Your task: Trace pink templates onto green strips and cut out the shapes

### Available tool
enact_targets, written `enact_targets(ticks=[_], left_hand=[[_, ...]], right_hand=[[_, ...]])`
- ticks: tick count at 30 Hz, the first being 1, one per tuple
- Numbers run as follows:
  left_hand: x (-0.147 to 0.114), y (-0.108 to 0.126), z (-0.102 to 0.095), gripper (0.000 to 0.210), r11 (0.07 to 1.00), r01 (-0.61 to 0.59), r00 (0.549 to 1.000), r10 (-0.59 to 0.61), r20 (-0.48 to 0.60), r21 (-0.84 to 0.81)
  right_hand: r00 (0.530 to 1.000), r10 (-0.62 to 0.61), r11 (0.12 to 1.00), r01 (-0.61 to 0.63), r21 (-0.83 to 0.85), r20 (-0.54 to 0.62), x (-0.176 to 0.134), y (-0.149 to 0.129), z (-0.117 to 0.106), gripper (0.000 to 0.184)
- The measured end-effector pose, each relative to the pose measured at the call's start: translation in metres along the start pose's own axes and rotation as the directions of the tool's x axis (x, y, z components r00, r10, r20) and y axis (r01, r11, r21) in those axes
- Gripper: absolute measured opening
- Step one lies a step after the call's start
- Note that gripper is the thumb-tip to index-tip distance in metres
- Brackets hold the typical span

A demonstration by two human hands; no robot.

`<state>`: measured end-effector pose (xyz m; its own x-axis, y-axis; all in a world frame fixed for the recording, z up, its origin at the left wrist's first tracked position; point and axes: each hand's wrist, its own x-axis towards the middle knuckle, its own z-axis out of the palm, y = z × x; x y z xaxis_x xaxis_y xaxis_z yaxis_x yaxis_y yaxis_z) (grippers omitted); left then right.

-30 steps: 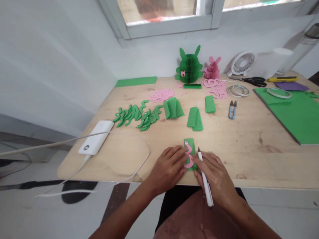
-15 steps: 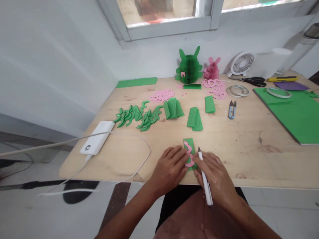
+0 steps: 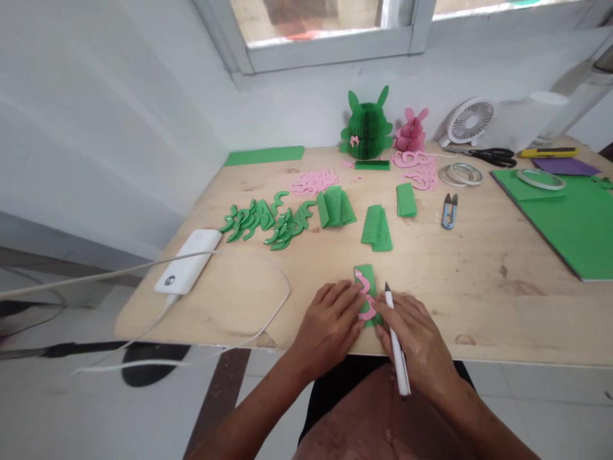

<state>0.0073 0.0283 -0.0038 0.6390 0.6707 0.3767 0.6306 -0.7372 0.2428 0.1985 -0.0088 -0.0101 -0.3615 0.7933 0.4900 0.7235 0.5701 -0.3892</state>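
A small green paper piece (image 3: pixel 363 271) lies near the table's front edge, with a wavy pink paper cutout (image 3: pixel 368 311) on top of it. My left hand (image 3: pixel 329 327) rests flat from the left, its fingertips touching the cutout and the green paper. From the right, my right hand (image 3: pixel 414 335) holds a white pen (image 3: pixel 397 351), dark tip pointing away from me. Its fingertips also touch the right edge of the cutout. Beyond my hands lie folded green papers (image 3: pixel 376 227), some with faint outlines drawn on them.
Green curved cutouts (image 3: pixel 287 229) and pink cutouts (image 3: pixel 313 182) lie in piles. Thread snips (image 3: pixel 449 211), tape rolls (image 3: pixel 460 174) and black scissors (image 3: pixel 493 156) sit to the right. A green honeycomb paper figure (image 3: pixel 366 131) stands behind. At left, a cable runs from a white power bank (image 3: pixel 189 262).
The camera view has shifted slightly. Both hands, the pen and the papers stay nearly as they were.
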Motion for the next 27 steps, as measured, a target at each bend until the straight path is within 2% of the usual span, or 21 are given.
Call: enact_targets(ticks=[11, 27], left_hand=[[0.003, 0.011, -0.002, 0.031, 0.998, 0.07, 0.997, -0.07, 0.02, 0.006], [-0.001, 0.025, 0.008, 0.032, 0.981, 0.191, 0.981, -0.19, -0.028, 0.026]], right_hand=[[0.999, -0.017, 1.0, 0.017, -0.004, -0.029, -0.003, 0.003, 0.002, 0.044], [1.0, -0.003, 1.0, 0.002, -0.023, -0.022, -0.003, 0.003, 0.001, 0.046]])
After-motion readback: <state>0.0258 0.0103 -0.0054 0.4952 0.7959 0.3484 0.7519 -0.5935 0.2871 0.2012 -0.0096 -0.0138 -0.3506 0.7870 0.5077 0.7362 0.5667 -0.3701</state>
